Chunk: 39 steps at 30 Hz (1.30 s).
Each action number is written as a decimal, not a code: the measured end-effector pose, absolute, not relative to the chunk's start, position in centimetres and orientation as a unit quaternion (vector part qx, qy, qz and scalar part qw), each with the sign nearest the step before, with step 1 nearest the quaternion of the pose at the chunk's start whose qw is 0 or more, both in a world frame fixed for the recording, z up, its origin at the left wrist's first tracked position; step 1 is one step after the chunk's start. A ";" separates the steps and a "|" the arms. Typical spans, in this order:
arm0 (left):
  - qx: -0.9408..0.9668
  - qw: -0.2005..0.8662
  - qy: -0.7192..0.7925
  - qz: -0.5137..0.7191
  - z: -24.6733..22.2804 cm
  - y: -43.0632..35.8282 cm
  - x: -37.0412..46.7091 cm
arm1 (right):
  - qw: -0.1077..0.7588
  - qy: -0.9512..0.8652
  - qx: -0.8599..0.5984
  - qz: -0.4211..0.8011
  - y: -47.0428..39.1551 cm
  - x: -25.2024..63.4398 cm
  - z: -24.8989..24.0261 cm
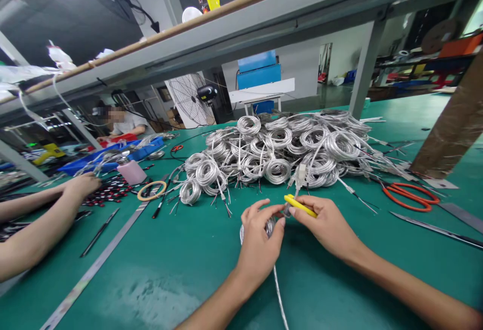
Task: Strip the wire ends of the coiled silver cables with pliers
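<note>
Grasping coiled cable [270,226] in left hand [260,239], yellow tool [301,205] in right hand [332,224], heaped coils [277,145] blocking ahead, orange-handled scissors [414,198] at right

The left hand [259,239] covers most of the cable coil [270,227]; the cable's trailing length [278,290] is cut off at the bottom edge. Right-hand fingers [302,214] partly cover the yellow tool [300,205]; its type cannot be determined. The co-worker's forearms [33,242] and the ruler [94,270] are cropped by the left and bottom edges respectively.

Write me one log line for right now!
left hand: holds silver cable | right hand: holds yellow tool | ahead: cable coils heaped on green table
</note>
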<state>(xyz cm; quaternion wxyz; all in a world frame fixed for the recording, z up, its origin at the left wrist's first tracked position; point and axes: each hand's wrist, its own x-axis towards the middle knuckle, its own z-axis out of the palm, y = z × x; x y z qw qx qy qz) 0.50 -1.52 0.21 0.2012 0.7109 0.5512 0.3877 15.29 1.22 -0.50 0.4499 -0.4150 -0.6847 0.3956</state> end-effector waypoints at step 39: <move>0.655 0.333 0.529 0.425 0.2 -0.8 0.5 | 0.434 -0.743 -0.402 0.313 0.2 14.6 -2.1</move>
